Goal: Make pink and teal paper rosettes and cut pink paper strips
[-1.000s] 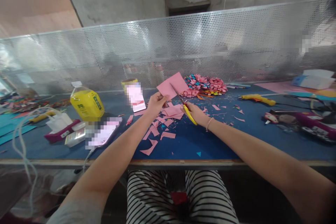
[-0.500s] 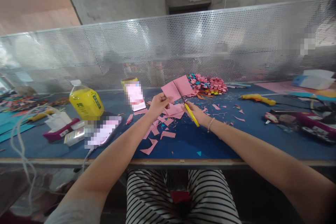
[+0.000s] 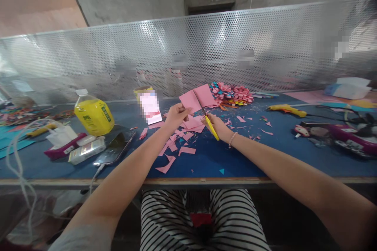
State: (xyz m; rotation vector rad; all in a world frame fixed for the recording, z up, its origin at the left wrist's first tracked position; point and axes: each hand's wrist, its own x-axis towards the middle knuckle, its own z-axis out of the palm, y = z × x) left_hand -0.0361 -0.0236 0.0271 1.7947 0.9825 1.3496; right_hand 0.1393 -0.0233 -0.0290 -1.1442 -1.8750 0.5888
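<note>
My left hand (image 3: 178, 117) pinches the lower left corner of a pink sheet of paper (image 3: 204, 95), held up above the table. In my right hand (image 3: 219, 127) is a pair of scissors with yellow handles (image 3: 212, 128), the fingers wrapped round them. The dark blades lie across the middle of the sheet, pointing away from me. Beneath both hands, pink paper scraps (image 3: 187, 150) and small cut bits lie scattered. Behind the sheet sits a heap of pink, blue and orange paper pieces (image 3: 232, 94).
Left stand a bottle of yellow liquid (image 3: 96, 117), a propped phone with a lit screen (image 3: 150, 108), a cabled phone (image 3: 116, 149) and a tissue pack (image 3: 63, 141). On the right lie a yellow glue gun (image 3: 287, 110) and a purple pouch (image 3: 350, 137). A perforated metal screen (image 3: 165, 39) borders the back.
The flat phone's screen has gone from bright to dark. My hands, the sheet and the scissors keep nearly the same pose; the whole view has shifted slightly.
</note>
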